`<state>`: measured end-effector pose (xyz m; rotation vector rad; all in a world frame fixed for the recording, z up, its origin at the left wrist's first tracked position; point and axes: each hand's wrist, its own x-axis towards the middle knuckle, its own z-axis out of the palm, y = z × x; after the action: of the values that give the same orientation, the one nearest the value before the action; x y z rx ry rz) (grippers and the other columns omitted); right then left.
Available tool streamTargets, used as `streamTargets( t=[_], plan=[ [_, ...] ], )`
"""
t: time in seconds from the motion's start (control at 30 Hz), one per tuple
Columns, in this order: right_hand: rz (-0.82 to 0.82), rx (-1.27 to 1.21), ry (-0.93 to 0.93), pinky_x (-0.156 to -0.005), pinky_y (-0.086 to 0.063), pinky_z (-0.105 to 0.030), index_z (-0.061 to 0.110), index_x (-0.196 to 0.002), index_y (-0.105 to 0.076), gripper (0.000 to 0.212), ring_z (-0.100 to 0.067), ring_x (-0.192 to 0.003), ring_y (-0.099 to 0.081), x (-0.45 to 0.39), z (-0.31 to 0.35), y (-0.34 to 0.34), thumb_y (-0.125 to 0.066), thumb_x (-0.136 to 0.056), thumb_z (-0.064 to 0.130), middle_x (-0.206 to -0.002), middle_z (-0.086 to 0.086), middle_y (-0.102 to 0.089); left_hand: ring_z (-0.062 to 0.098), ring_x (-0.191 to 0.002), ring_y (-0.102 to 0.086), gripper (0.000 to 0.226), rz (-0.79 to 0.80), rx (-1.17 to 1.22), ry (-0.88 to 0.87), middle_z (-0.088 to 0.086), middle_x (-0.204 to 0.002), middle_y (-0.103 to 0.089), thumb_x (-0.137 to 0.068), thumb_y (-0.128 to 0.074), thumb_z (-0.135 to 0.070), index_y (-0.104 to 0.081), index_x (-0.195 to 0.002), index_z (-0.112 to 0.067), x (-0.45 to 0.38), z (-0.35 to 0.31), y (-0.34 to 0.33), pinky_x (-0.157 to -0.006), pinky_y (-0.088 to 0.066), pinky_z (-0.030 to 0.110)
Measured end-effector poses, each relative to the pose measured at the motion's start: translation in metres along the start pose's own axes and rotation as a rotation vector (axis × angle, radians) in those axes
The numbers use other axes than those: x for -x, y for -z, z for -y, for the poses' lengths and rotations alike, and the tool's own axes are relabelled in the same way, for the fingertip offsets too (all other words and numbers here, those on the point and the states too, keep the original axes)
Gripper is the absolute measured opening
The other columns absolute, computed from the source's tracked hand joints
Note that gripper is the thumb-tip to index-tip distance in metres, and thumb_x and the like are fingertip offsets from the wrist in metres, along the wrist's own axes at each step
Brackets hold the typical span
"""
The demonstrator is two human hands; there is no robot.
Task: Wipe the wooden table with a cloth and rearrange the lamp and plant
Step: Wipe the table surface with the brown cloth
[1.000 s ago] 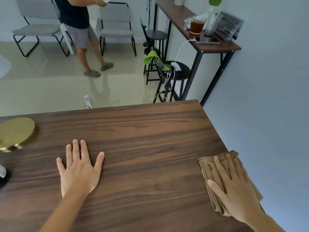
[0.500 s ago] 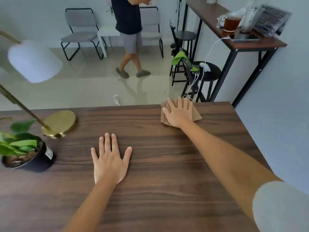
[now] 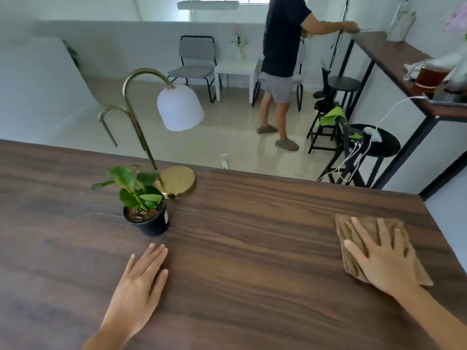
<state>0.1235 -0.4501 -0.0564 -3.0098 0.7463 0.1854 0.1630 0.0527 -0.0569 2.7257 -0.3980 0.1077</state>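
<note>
A dark wooden table (image 3: 252,223) fills the lower view. My right hand (image 3: 379,258) presses flat on a folded brown cloth (image 3: 348,236) near the table's right edge. My left hand (image 3: 139,281) rests flat on the wood with fingers apart, holding nothing. Just beyond it stands a small green plant in a black pot (image 3: 146,208). Behind the pot, touching or nearly so, is a brass lamp (image 3: 177,181) with a round base, a curved stem and a white shade, close to the far edge.
A person (image 3: 280,69) in a dark shirt stands on the tiled floor beyond the table, reaching to a high side table (image 3: 394,59) along the right wall. Black stools (image 3: 379,145) with cables stand by it. Grey chairs (image 3: 194,64) are farther back.
My right hand has dragged the cloth from the far edge back toward me, to the table's right side. The view swung left, bringing the plant and lamp toward the middle. My left hand stays flat.
</note>
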Motion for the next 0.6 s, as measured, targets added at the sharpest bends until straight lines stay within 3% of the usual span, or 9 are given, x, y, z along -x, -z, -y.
streamTargets(
  t=[0.1, 0.2, 0.4, 0.5, 0.6],
  plan=[
    [0.034, -0.103, -0.142, -0.116, 0.001, -0.065, 0.055, -0.146, 0.013, 0.075, -0.047, -0.147, 0.005, -0.067, 0.071, 0.01, 0.005, -0.076, 0.081, -0.164, -0.01, 0.01, 0.009, -0.148, -0.003, 0.077, 0.022, -0.103, 0.16, -0.006, -0.157, -0.022, -0.089, -0.013, -0.06, -0.03, -0.148, -0.014, 0.02, 0.027, 0.003, -0.12, -0.007, 0.039],
    [0.034, -0.075, 0.017, -0.114, 0.002, -0.067, 0.054, -0.148, 0.008, 0.064, -0.048, -0.146, 0.01, -0.099, 0.171, 0.009, -0.002, -0.087, 0.074, -0.164, -0.012, 0.013, 0.007, -0.148, 0.006, 0.072, 0.03, -0.1, 0.185, -0.009, -0.159, -0.008, -0.089, -0.012, -0.056, -0.017, -0.151, -0.018, 0.019, 0.027, -0.001, -0.12, 0.001, 0.037],
    [0.084, -0.067, 0.35, -0.111, 0.008, -0.072, 0.055, -0.148, 0.004, 0.055, -0.05, -0.146, 0.007, -0.113, 0.36, 0.012, -0.01, -0.095, 0.063, -0.165, -0.011, 0.004, 0.006, -0.148, 0.006, 0.068, 0.017, -0.081, 0.187, -0.01, -0.159, -0.007, -0.091, -0.015, -0.054, -0.017, -0.151, -0.021, 0.018, 0.028, -0.002, -0.119, 0.004, 0.034],
    [0.134, -0.059, 0.398, -0.111, 0.007, -0.071, 0.056, -0.147, 0.003, 0.052, -0.047, -0.147, 0.006, -0.106, 0.373, 0.016, -0.011, -0.097, 0.06, -0.165, -0.007, 0.005, 0.006, -0.147, 0.008, 0.07, 0.043, -0.085, 0.187, -0.011, -0.158, -0.002, -0.089, -0.01, -0.055, -0.014, -0.151, -0.022, 0.018, 0.028, 0.0, -0.12, 0.003, 0.036],
    [0.138, -0.081, 0.469, -0.114, 0.006, -0.067, 0.059, -0.146, 0.001, 0.051, -0.039, -0.149, 0.009, -0.066, 0.339, 0.009, -0.012, -0.097, 0.062, -0.165, -0.003, 0.007, 0.008, -0.147, 0.01, 0.073, 0.066, -0.088, 0.201, -0.009, -0.16, -0.001, -0.088, -0.007, -0.056, -0.012, -0.152, -0.021, 0.017, 0.028, 0.002, -0.121, 0.002, 0.039]
  ],
)
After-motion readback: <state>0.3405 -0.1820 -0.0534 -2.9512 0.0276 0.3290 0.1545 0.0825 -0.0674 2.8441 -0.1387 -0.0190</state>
